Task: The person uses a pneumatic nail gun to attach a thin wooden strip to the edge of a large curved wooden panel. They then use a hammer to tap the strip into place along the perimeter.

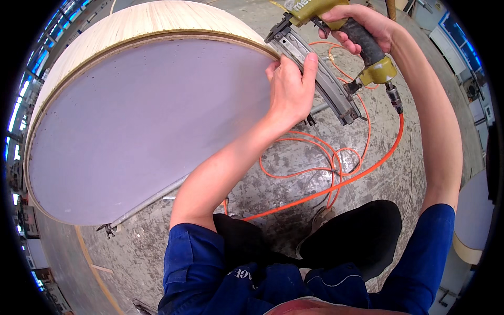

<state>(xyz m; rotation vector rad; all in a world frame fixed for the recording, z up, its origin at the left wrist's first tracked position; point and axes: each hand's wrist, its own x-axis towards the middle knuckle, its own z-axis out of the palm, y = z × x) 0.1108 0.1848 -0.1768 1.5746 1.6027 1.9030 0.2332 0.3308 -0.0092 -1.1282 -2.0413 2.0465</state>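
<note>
My right hand [362, 29] is wrapped round the black grip of an olive-green air nail gun [379, 71], its long grey magazine slanting down to the right. The gun's nose sits close to the rim of a large rounded wooden piece [157, 21]; whether they touch I cannot tell. This piece has a pale wood-grain curved side and a flat grey-lilac face [147, 121]. My left hand [292, 90] holds the piece's right edge, fingers curled at the rim and thumb raised beside the magazine. Its fingertips are partly hidden.
An orange air hose [388, 152] runs from the gun's handle, with thinner orange loops [315, 170] on the stained concrete floor. A metal bar [152, 199] passes under the rounded piece. My knees [352, 239] are below; another rounded piece [475, 215] stands at far right.
</note>
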